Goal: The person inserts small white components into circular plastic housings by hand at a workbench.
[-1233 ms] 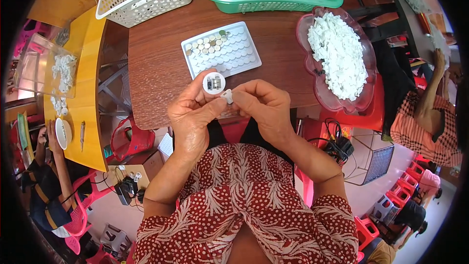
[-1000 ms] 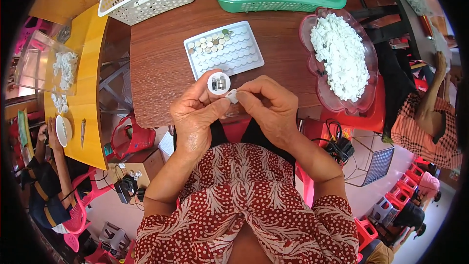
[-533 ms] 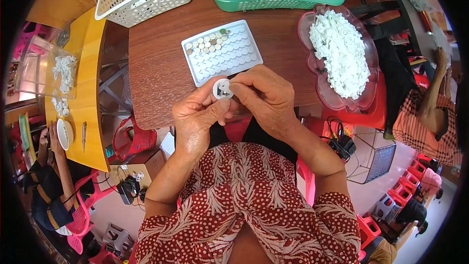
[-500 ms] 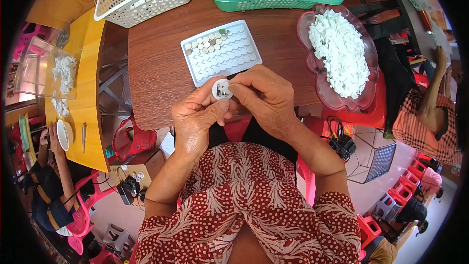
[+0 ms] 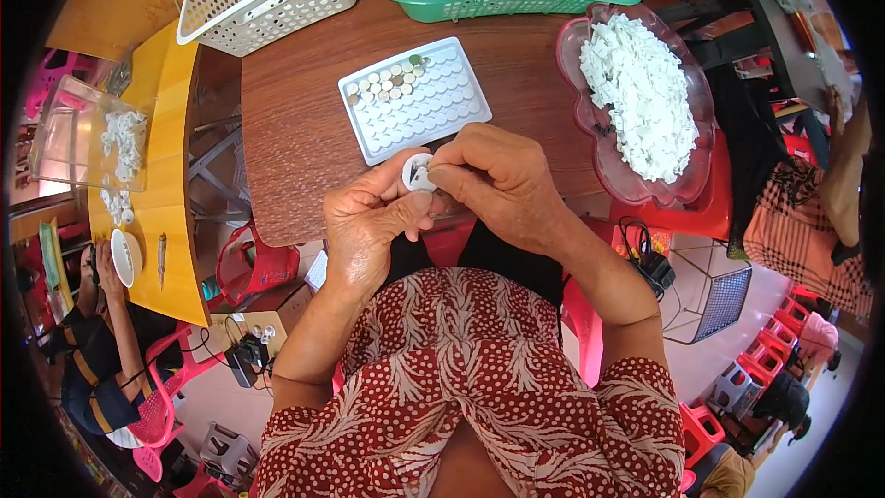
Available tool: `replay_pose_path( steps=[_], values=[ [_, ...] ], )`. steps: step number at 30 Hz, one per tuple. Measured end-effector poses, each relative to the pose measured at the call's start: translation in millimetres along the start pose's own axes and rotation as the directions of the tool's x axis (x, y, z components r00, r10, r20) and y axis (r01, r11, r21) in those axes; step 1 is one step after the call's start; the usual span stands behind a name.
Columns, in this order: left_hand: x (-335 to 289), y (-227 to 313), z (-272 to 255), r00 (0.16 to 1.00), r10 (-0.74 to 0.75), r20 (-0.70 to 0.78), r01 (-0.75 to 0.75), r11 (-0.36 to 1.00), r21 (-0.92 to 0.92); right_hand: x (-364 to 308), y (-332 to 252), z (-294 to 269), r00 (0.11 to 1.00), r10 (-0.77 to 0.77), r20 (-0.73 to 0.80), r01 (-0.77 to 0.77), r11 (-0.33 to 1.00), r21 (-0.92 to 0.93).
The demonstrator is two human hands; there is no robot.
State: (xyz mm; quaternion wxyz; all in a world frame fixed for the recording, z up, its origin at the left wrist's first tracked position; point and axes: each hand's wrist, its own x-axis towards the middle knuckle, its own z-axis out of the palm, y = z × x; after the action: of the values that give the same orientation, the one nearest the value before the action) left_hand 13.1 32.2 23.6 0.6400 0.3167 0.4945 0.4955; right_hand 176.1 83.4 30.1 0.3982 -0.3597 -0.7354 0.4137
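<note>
Between thumb and fingers, my left hand (image 5: pixel 373 207) pinches a small round white plastic case (image 5: pixel 417 172) with dark parts inside it. The fingertips of my right hand (image 5: pixel 498 184) are closed together at the right side of the case, over its inside. Whether they hold a small piece there is hidden. Just beyond my hands lies a white tray (image 5: pixel 396 134) with rows of round pockets. Several coin-like button cells (image 5: pixel 384 86) sit in its far rows.
The brown table (image 5: pixel 286 129) carries a white perforated basket (image 5: pixel 304 5) and a green basket (image 5: pixel 461 9) at the back. At right, a pinkish scalloped bowl (image 5: pixel 590 120) holds a heap of small white pieces (image 5: pixel 641 97). Other people sit at both sides; a yellow table (image 5: pixel 175 221) stands left.
My right fingertips have shifted slightly left, further over the round case. My left hand keeps its hold. The whole view has shifted a little.
</note>
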Motion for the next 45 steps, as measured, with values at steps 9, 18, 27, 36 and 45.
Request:
replay_pose_path(
  steps=[9, 18, 27, 36, 45],
  values=[
    [-0.2, 1.9, -1.1, 1.000, -0.007, 0.018, 0.006, 0.999, 0.045, 0.8, 6.3, 2.4, 0.993, -0.121, 0.002, 0.121, 0.985, -0.120],
    [1.0, 2.6, -4.6, 0.996, -0.079, 0.032, 0.077, 0.994, 0.072, -0.4, 9.0, -1.9, 0.985, -0.159, 0.072, 0.168, 0.974, -0.149],
    [1.9, 3.6, -6.2, 0.993, -0.101, 0.057, 0.098, 0.993, 0.061, -2.8, 8.1, -3.2, 0.971, -0.200, 0.128, 0.224, 0.953, -0.207],
    [0.3, 1.2, -6.7, 0.993, -0.103, 0.056, 0.100, 0.994, 0.045, -10.9, 7.2, 8.5, 0.936, -0.347, 0.060, 0.345, 0.871, -0.349],
    [1.0, 1.4, -3.6, 0.994, -0.075, 0.081, 0.071, 0.996, 0.052, -12.5, 11.7, 7.1, 0.984, -0.180, -0.005, 0.177, 0.971, -0.162]
  ],
)
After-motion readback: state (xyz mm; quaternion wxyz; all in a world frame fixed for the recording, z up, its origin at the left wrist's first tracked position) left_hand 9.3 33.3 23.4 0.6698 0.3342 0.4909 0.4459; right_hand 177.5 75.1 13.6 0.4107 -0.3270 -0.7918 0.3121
